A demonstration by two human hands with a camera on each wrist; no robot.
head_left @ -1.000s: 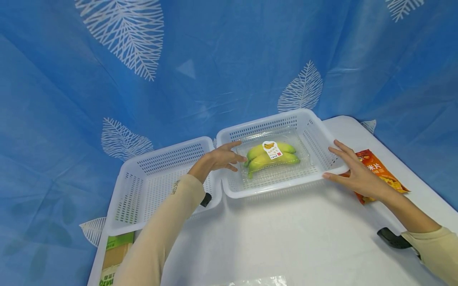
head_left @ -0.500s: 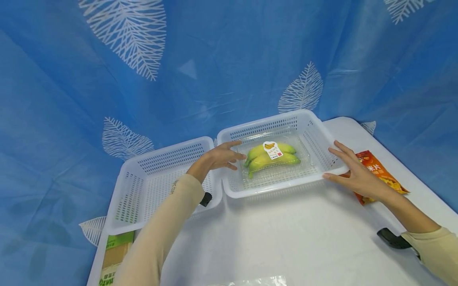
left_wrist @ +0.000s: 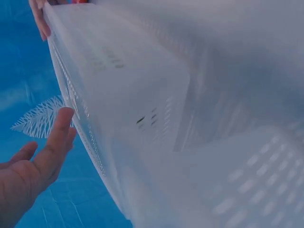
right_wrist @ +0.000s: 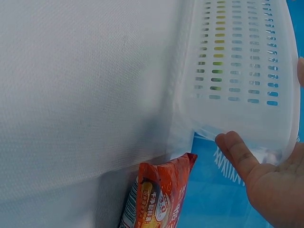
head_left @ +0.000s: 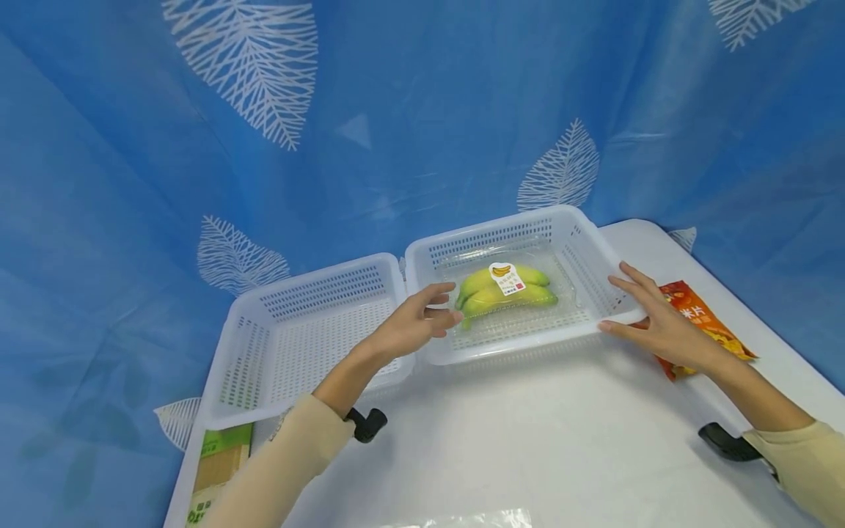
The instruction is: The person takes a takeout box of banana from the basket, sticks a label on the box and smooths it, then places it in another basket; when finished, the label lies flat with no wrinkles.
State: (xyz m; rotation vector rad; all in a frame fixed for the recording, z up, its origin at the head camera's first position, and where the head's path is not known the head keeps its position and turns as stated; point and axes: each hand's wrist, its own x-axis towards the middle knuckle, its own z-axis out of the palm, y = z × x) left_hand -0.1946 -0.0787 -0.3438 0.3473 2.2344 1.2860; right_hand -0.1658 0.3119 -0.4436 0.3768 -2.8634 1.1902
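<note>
In the head view, two yellow-green bananas lie in a clear plastic clamshell box with a white label, inside the right white plastic basket. My left hand is over that basket's left end, near the box, its fingers loosely bent with nothing between them. Its fingertips appear close to a basket rim in the left wrist view; contact is unclear. Straddling the front right corner of the same basket, my right hand touches the rim with spread, fairly straight fingers. The right wrist view shows those fingers against the outer end wall.
Another white basket stands directly to the left. An orange snack bag lies beyond my right hand. A green and brown packet sits at the left table edge, and clear plastic film at the front. Blue curtain backs the table.
My left hand has drawn back toward me from the basket's left rim, its fingers now more bent. The right hand and the banana box keep their places.
</note>
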